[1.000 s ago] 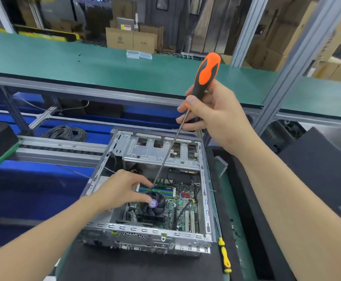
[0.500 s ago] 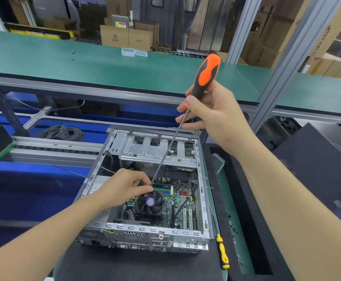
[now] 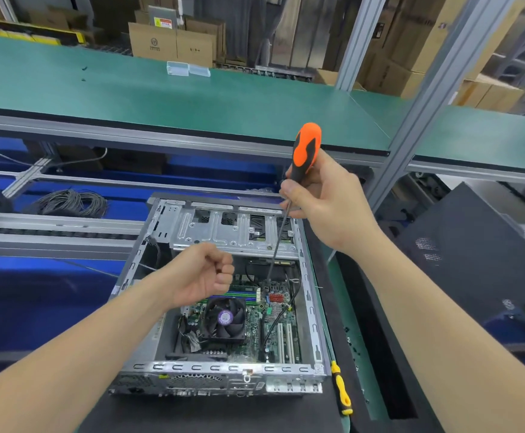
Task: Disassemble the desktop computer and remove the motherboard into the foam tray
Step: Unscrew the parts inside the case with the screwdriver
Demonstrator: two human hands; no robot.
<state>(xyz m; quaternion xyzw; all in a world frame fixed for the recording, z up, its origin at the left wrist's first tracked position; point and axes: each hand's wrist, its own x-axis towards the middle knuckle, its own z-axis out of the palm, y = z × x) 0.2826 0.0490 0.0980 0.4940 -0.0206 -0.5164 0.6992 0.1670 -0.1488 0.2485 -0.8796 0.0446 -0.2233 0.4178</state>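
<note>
The right hand [image 3: 326, 201] is gripping an orange-and-black screwdriver [image 3: 306, 148], its fingers wrapped round the lower handle. The shaft is slanting down into the open computer case [image 3: 223, 368], and its tip is reaching the far part of the motherboard [image 3: 273, 314]. The motherboard is lying flat in the case, with a black fan [image 3: 225, 320] sitting on it. The left hand [image 3: 204, 273] is hovering over the case, fingers curled tight into a fist; whether anything is inside it cannot be told. A yellow screwdriver [image 3: 340, 389] is lying just beside the case's right side.
</note>
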